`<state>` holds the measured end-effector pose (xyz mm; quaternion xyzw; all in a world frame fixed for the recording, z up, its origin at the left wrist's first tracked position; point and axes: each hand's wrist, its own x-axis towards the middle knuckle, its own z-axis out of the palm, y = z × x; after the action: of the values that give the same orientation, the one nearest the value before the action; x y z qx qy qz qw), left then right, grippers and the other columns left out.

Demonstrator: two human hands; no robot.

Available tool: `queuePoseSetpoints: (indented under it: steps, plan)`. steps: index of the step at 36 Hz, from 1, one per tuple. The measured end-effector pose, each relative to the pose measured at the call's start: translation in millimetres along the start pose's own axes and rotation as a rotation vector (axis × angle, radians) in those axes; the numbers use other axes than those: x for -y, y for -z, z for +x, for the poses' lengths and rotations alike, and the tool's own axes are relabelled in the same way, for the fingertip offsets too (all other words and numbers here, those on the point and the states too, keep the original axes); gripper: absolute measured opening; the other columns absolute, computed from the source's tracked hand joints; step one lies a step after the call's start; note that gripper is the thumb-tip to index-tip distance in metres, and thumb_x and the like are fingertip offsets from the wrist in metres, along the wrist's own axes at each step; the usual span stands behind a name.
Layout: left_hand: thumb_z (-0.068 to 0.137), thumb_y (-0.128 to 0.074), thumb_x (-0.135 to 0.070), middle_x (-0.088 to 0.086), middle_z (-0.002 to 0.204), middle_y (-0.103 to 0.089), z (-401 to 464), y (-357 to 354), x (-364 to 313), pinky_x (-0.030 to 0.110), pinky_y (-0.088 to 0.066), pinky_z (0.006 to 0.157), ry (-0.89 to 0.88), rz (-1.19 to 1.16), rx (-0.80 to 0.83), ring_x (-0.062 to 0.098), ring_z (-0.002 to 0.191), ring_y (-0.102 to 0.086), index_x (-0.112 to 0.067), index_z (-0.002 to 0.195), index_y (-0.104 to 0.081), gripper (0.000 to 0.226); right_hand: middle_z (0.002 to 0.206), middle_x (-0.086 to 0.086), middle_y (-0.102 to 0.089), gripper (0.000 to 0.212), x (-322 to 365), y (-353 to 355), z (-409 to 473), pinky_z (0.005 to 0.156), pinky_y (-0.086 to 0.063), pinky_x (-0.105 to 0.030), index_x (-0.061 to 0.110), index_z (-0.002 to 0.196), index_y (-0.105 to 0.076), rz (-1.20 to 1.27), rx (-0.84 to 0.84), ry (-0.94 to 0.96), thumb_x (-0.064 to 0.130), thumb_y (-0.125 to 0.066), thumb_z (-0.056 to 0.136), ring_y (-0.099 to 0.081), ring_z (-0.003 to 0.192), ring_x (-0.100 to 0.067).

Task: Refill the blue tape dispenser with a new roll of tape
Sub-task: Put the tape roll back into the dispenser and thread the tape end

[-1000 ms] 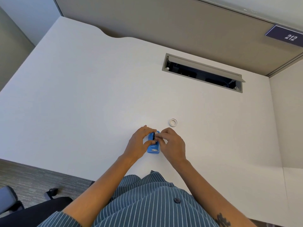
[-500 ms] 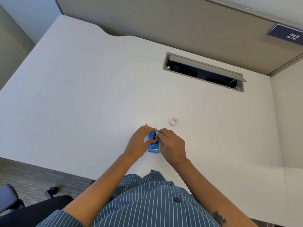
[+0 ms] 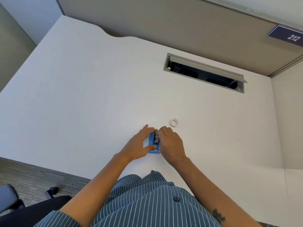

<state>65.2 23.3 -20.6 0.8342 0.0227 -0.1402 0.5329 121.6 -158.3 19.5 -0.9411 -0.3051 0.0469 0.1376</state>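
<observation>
Blue tape dispenser (image 3: 152, 143) on table (image 3: 82, 95), gripped by left hand (image 3: 137, 145); right hand (image 3: 170, 145) fingers pinched into its slot, contents unclear. White ring (image 3: 174, 122) just beyond dispenser.

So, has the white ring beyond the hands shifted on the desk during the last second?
No. The white ring lies at the same offset from the near left corner of the cable hatch as before; only the camera view drifted slightly.

Both hands (image 3: 154, 145) clasp the blue dispenser (image 3: 152, 141) on the desk (image 3: 82, 104).
</observation>
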Motion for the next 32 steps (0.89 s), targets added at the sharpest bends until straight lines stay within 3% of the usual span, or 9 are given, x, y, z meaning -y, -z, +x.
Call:
queuePoseSetpoints:
  steps: [2,5,8,11,17,22,28,32]
  plan:
    - [0.085,-0.084,-0.049,-0.025,0.166,-0.031,-1.1,3.0,0.3,0.035,-0.011,0.131,-0.023,0.003,0.075,0.006,0.164,-0.007,-0.038,0.16,-0.032,0.091,0.092,-0.003,-0.064,0.041,-1.3,-1.8,0.1,0.06,-0.037,-0.032,0.013,0.097,-0.066,-0.006,0.022,-0.002,0.0,-0.086,0.064,-0.057,0.075,-0.025]
    - [0.078,-0.089,-0.052,-0.019,0.174,-0.02,0.0,5.2,6.7,0.039,-0.01,0.133,0.002,0.023,0.139,0.005,0.164,0.001,-0.044,0.162,-0.023,0.107,0.093,0.0,-0.063,0.035,-3.2,-4.0,-0.5,0.065,-0.042,-0.035,0.017,0.096,-0.065,-0.026,0.035,0.003,-0.002,-0.08,0.071,-0.056,0.078,-0.024]
    - [0.082,-0.089,-0.04,-0.014,0.176,-0.015,3.1,3.7,18.1,0.051,-0.018,0.133,0.02,0.077,0.143,0.013,0.165,0.001,-0.057,0.158,-0.017,0.106,0.092,-0.001,-0.065,0.034,-3.0,-3.3,-3.8,0.066,-0.044,-0.037,0.015,0.095,-0.066,-0.062,0.017,0.037,-0.003,-0.079,0.07,-0.058,0.078,-0.026]
    - [0.083,-0.088,-0.039,-0.012,0.177,-0.014,4.3,2.6,20.9,0.056,-0.02,0.132,0.027,0.103,0.13,0.019,0.166,-0.002,-0.059,0.157,-0.018,0.104,0.091,-0.004,-0.066,0.034,-2.1,-3.0,-9.0,0.065,-0.046,-0.039,0.013,0.095,-0.066,-0.096,-0.005,0.074,-0.004,-0.079,0.069,-0.06,0.077,-0.028]
    - [0.085,-0.086,-0.039,-0.006,0.176,-0.02,4.8,0.5,16.9,0.056,-0.014,0.133,-0.007,0.161,0.099,0.022,0.166,-0.002,-0.051,0.157,-0.021,0.098,0.09,-0.002,-0.066,0.032,-3.5,-7.5,-17.8,0.072,-0.049,-0.041,0.015,0.094,-0.067,-0.13,0.003,0.074,-0.004,-0.078,0.07,-0.061,0.079,-0.027]
    - [0.086,-0.086,-0.035,-0.006,0.172,-0.03,3.8,0.1,11.0,0.042,-0.004,0.133,-0.058,0.217,0.062,0.015,0.165,-0.004,-0.043,0.157,-0.025,0.094,0.092,0.0,-0.065,0.03,-3.9,-10.2,-21.5,0.077,-0.047,-0.04,0.016,0.095,-0.066,-0.138,0.007,0.054,-0.003,-0.076,0.075,-0.06,0.082,-0.026]
    - [0.085,-0.086,-0.038,-0.01,0.17,-0.033,2.8,-0.4,9.3,0.041,-0.003,0.133,-0.073,0.245,0.04,0.013,0.165,-0.004,-0.04,0.157,-0.027,0.093,0.095,0.001,-0.068,0.017,-4.6,-10.9,-27.8,0.084,-0.042,-0.039,0.017,0.098,-0.068,-0.134,-0.033,0.05,0.003,-0.072,0.089,-0.062,0.087,-0.025]
    - [0.085,-0.087,-0.038,-0.007,0.17,-0.034,1.6,0.2,4.1,0.043,-0.005,0.133,-0.066,0.262,0.033,0.014,0.165,-0.006,-0.038,0.157,-0.028,0.093,0.097,-0.002,-0.069,0.022,-5.5,-13.0,-34.8,0.086,-0.037,-0.04,0.014,0.101,-0.068,-0.15,-0.093,0.066,0.0,-0.07,0.085,-0.062,0.087,-0.027]
